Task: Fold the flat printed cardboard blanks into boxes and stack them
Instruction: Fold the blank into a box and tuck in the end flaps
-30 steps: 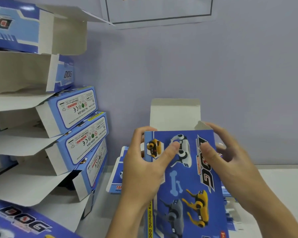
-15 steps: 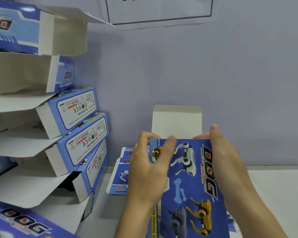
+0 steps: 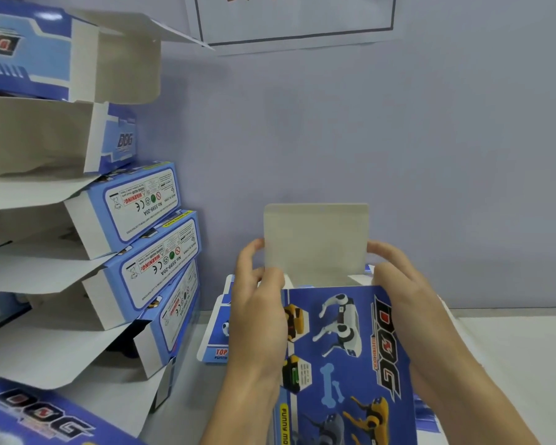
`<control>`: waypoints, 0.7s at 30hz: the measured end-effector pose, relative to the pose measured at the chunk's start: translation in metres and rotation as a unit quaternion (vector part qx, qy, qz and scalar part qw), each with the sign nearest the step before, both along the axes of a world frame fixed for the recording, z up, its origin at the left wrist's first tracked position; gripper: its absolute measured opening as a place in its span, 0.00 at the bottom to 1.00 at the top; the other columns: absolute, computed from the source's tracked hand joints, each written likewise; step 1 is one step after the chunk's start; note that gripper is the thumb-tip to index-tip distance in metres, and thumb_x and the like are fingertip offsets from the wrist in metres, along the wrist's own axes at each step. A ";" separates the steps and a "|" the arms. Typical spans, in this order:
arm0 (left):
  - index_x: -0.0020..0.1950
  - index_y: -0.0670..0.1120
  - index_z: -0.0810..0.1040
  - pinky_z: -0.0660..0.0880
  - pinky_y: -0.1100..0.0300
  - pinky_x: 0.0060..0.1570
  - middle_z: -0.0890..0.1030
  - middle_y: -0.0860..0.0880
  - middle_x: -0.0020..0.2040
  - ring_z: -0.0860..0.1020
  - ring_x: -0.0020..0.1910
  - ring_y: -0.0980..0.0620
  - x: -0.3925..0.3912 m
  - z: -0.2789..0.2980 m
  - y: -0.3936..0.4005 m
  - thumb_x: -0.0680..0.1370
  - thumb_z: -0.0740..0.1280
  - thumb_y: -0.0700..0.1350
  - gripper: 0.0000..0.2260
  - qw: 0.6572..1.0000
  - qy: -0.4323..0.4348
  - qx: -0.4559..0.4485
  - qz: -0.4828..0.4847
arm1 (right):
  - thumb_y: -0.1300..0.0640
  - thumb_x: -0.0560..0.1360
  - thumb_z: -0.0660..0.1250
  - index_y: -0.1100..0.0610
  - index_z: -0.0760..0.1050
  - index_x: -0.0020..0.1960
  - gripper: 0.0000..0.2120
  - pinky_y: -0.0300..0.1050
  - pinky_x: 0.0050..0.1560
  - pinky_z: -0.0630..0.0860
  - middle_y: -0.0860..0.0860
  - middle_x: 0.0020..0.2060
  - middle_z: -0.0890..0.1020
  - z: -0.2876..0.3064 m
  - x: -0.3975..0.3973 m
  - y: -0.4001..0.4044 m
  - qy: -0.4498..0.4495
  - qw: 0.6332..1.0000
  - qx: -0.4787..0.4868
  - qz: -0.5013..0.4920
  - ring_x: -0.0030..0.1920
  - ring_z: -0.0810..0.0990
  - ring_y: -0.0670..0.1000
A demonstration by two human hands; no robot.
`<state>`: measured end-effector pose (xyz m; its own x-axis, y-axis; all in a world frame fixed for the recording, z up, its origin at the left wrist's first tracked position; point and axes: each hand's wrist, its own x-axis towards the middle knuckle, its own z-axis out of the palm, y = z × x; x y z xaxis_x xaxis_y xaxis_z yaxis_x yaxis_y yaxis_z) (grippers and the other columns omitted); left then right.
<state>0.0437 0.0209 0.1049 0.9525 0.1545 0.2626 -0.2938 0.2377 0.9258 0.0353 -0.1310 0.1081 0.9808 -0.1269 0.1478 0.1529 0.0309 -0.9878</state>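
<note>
Two hands hold one blue printed cardboard box (image 3: 344, 354) between them, in front of the person and above the white table (image 3: 511, 348). The left hand (image 3: 257, 319) grips the box's left edge, fingers curled around it near the top corner. The right hand (image 3: 408, 303) clasps the right edge, fingertips reaching the base of the plain grey top flap (image 3: 315, 239), which stands upright and open. Behind the box, flat blue printed blanks (image 3: 219, 332) lie on the table. At the left, a stack of folded blue boxes (image 3: 148, 245) with open flaps leans against the lilac wall (image 3: 430, 155).
</note>
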 end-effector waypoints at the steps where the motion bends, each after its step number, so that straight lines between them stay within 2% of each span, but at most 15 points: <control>1: 0.53 0.59 0.76 0.76 0.60 0.27 0.82 0.50 0.40 0.82 0.32 0.56 0.000 0.000 0.000 0.82 0.58 0.39 0.14 1.000 -0.006 0.001 0.011 | 0.51 0.81 0.57 0.42 0.73 0.49 0.08 0.46 0.31 0.77 0.52 0.32 0.83 -0.001 0.000 0.000 -0.003 1.000 0.004 -0.002 0.33 0.85 0.55; 3: 0.46 0.50 0.76 0.72 0.64 0.24 0.76 0.51 0.36 0.76 0.28 0.61 0.000 0.000 0.001 0.82 0.57 0.38 0.11 0.999 -0.028 0.018 0.037 | 0.52 0.80 0.57 0.49 0.73 0.47 0.08 0.49 0.33 0.77 0.54 0.32 0.82 -0.003 0.001 0.001 -0.016 1.000 0.010 -0.013 0.32 0.84 0.55; 5: 0.42 0.47 0.76 0.74 0.65 0.28 0.77 0.48 0.42 0.76 0.33 0.62 -0.001 0.000 0.000 0.82 0.56 0.40 0.13 0.997 -0.041 0.020 0.066 | 0.49 0.81 0.57 0.49 0.76 0.45 0.11 0.53 0.38 0.79 0.56 0.36 0.83 -0.006 0.002 0.001 -0.021 0.999 0.019 -0.027 0.34 0.84 0.56; 6: 0.40 0.47 0.77 0.78 0.61 0.37 0.78 0.45 0.47 0.79 0.42 0.59 -0.001 -0.001 0.000 0.82 0.57 0.43 0.14 0.996 -0.047 0.015 0.072 | 0.48 0.81 0.56 0.49 0.78 0.45 0.13 0.53 0.38 0.79 0.57 0.37 0.84 -0.007 0.002 0.001 -0.023 0.999 0.029 -0.025 0.33 0.84 0.56; 7: 0.39 0.48 0.78 0.80 0.51 0.48 0.80 0.44 0.51 0.80 0.51 0.52 -0.002 -0.001 0.000 0.82 0.58 0.46 0.14 0.997 -0.047 -0.007 0.067 | 0.47 0.80 0.55 0.50 0.79 0.46 0.16 0.50 0.36 0.79 0.59 0.37 0.84 -0.007 0.001 0.000 -0.024 0.999 0.045 -0.013 0.32 0.83 0.56; 8: 0.38 0.48 0.79 0.77 0.41 0.55 0.82 0.43 0.53 0.80 0.57 0.44 -0.003 -0.001 0.001 0.80 0.59 0.51 0.15 0.997 -0.041 -0.037 0.054 | 0.46 0.79 0.55 0.52 0.80 0.47 0.17 0.48 0.33 0.78 0.60 0.37 0.84 -0.008 0.000 0.000 -0.026 0.997 0.068 0.000 0.31 0.82 0.56; 9: 0.38 0.48 0.79 0.75 0.35 0.58 0.82 0.43 0.55 0.79 0.59 0.39 -0.004 0.000 0.002 0.78 0.60 0.56 0.16 0.996 -0.035 -0.067 0.040 | 0.43 0.76 0.56 0.54 0.81 0.48 0.19 0.46 0.31 0.77 0.61 0.38 0.84 -0.007 -0.002 -0.001 -0.028 0.996 0.087 0.012 0.31 0.82 0.56; 11: 0.41 0.47 0.79 0.74 0.34 0.61 0.82 0.41 0.55 0.78 0.59 0.37 -0.005 0.000 0.003 0.71 0.63 0.63 0.20 0.997 -0.041 -0.064 0.028 | 0.37 0.70 0.62 0.56 0.81 0.49 0.23 0.46 0.30 0.78 0.61 0.39 0.85 -0.006 -0.004 0.000 -0.031 0.994 0.094 0.042 0.33 0.84 0.57; 12: 0.43 0.45 0.77 0.76 0.38 0.61 0.80 0.39 0.53 0.78 0.56 0.37 -0.004 -0.002 0.003 0.68 0.64 0.64 0.23 0.998 -0.050 -0.036 0.021 | 0.36 0.68 0.67 0.53 0.81 0.48 0.22 0.46 0.32 0.78 0.60 0.39 0.85 -0.005 -0.005 0.001 -0.033 0.994 0.088 0.053 0.34 0.84 0.57; 13: 0.45 0.43 0.74 0.79 0.47 0.56 0.78 0.38 0.49 0.78 0.51 0.37 -0.003 -0.003 0.003 0.68 0.65 0.64 0.23 0.998 -0.058 -0.007 0.010 | 0.36 0.66 0.70 0.50 0.81 0.46 0.19 0.48 0.35 0.79 0.58 0.39 0.86 -0.005 -0.006 0.002 -0.037 0.995 0.078 0.059 0.35 0.85 0.56; 14: 0.45 0.45 0.72 0.80 0.57 0.46 0.77 0.40 0.45 0.77 0.46 0.40 -0.001 -0.004 0.003 0.69 0.66 0.62 0.21 0.998 -0.068 0.018 0.005 | 0.36 0.66 0.71 0.48 0.81 0.46 0.17 0.49 0.37 0.79 0.57 0.39 0.86 -0.005 -0.006 0.002 -0.043 0.995 0.065 0.061 0.36 0.86 0.55; 15: 0.45 0.48 0.72 0.78 0.62 0.39 0.77 0.43 0.42 0.78 0.43 0.45 0.001 -0.005 0.003 0.71 0.68 0.61 0.17 0.997 -0.072 0.033 -0.001 | 0.38 0.67 0.70 0.48 0.80 0.45 0.15 0.50 0.39 0.80 0.56 0.39 0.86 -0.004 -0.006 0.002 -0.051 0.995 0.053 0.065 0.37 0.86 0.55; 17: 0.44 0.52 0.74 0.78 0.60 0.35 0.80 0.47 0.40 0.81 0.41 0.50 0.002 -0.007 0.003 0.73 0.70 0.60 0.13 0.997 -0.064 0.036 -0.023 | 0.38 0.68 0.66 0.47 0.78 0.47 0.14 0.49 0.37 0.81 0.55 0.40 0.86 -0.003 -0.005 0.001 -0.063 0.995 0.034 0.067 0.38 0.86 0.55; 19: 0.47 0.53 0.75 0.79 0.58 0.33 0.82 0.49 0.40 0.84 0.41 0.50 0.003 -0.006 0.002 0.72 0.65 0.59 0.12 0.996 -0.071 0.027 -0.039 | 0.39 0.69 0.72 0.44 0.78 0.47 0.12 0.46 0.34 0.81 0.54 0.41 0.86 -0.003 -0.004 0.000 -0.069 0.996 0.030 0.050 0.39 0.86 0.54; 21: 0.48 0.52 0.76 0.77 0.63 0.29 0.83 0.51 0.38 0.85 0.40 0.52 0.003 -0.006 0.001 0.72 0.65 0.59 0.12 0.995 -0.086 0.028 -0.040 | 0.38 0.68 0.68 0.41 0.78 0.47 0.12 0.45 0.31 0.81 0.53 0.41 0.86 -0.003 -0.002 -0.001 -0.075 0.996 0.027 0.028 0.38 0.87 0.54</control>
